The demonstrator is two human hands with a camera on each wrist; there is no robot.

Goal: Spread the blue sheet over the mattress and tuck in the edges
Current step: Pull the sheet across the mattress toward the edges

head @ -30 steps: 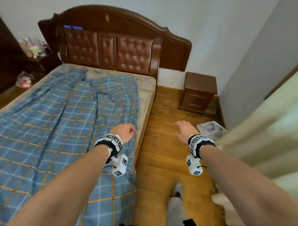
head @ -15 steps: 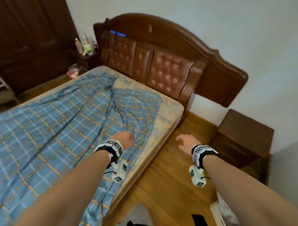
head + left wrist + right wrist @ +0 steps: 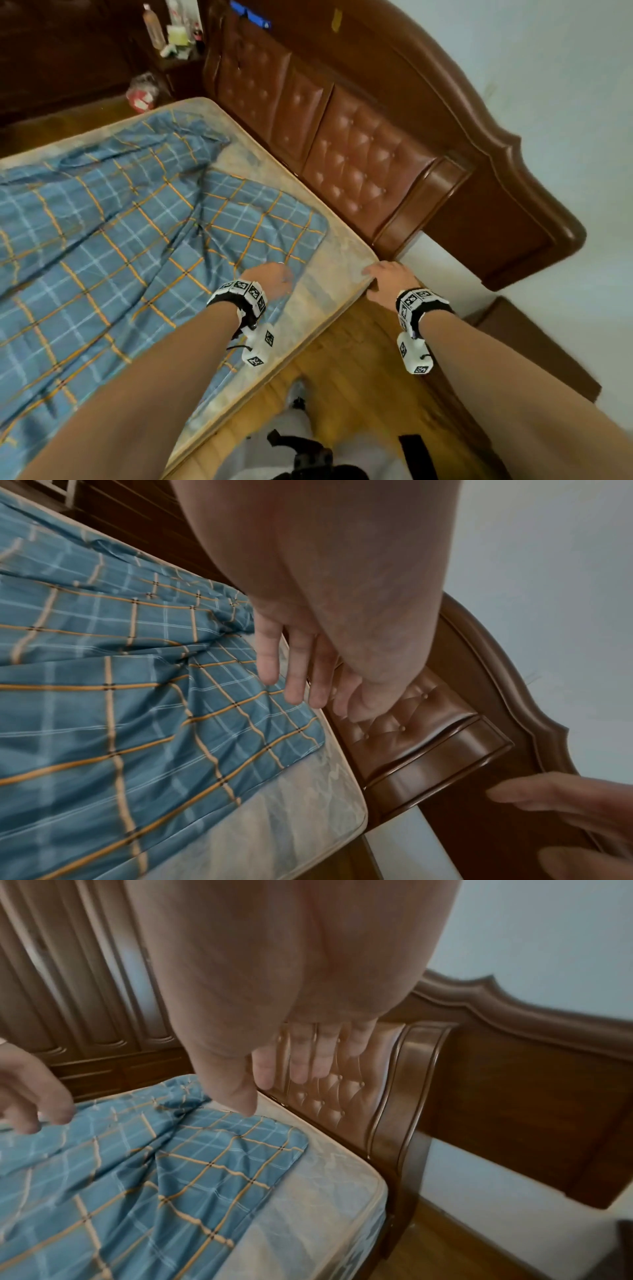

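- One blue sheet (image 3: 113,246), checked with orange and white lines, lies rumpled across the mattress (image 3: 329,274); its rounded corner stops short of the mattress corner nearest the headboard (image 3: 359,161), so a bare pale strip shows along the head end and along the near side.
- Folds run through the sheet from that corner back toward the middle of the mattress.
- The left hand (image 3: 270,281) hangs just above the sheet near its rounded corner; in the left wrist view its fingers (image 3: 296,669) are straight, a little apart, and hold nothing. Whether the tips touch the cloth cannot be told.
- The right hand (image 3: 388,279) is by the mattress corner closest to the headboard, fingers (image 3: 301,1056) extended and loose, gripping nothing; contact with the mattress edge is not clear.
- Both wrists carry black-and-white patterned bands with small white camera blocks.
- The headboard is dark wood with brown buttoned padding and stands against a pale wall (image 3: 548,85).
- On the far side of the headboard a dark bedside table (image 3: 174,58) holds bottles and small items.
- Near the headboard on this side is a wood floor (image 3: 352,370) and part of another dark cabinet (image 3: 534,346).
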